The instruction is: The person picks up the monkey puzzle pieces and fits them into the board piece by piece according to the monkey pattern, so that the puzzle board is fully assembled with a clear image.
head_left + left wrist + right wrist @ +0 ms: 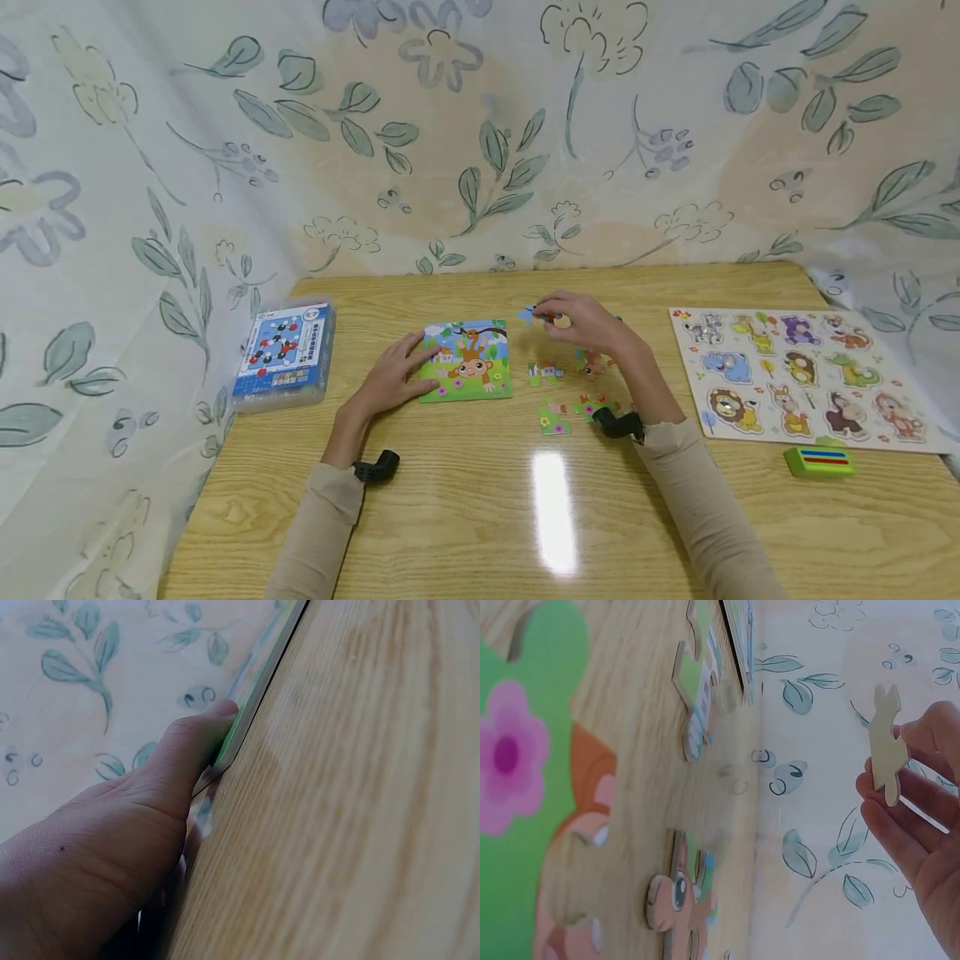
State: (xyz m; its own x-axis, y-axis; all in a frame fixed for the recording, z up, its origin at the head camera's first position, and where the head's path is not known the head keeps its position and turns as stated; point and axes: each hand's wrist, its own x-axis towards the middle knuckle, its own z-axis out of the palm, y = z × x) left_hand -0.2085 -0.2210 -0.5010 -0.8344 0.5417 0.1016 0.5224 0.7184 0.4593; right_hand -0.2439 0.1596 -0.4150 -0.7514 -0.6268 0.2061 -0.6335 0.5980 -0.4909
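Observation:
My left hand (388,377) rests at the left edge of a square monkey picture board (472,367); in the left wrist view the thumb of that hand (120,825) lies on the board's edge. Raised above the table, my right hand (581,321) pinches a puzzle piece (551,317). The right wrist view shows the piece's plain wooden back (885,742) between the fingertips of the right hand (930,802). Loose pieces lie below it: a house piece (546,372), a flower piece (555,419) and several others, partly hidden by the right arm.
A clear box with a blue label (281,354) stands at the left. An animal puzzle board (765,367) lies at the right, with a green block with blue and red stripes (819,462) near its lower edge. Floral cloth (480,167) hangs behind the table (450,517).

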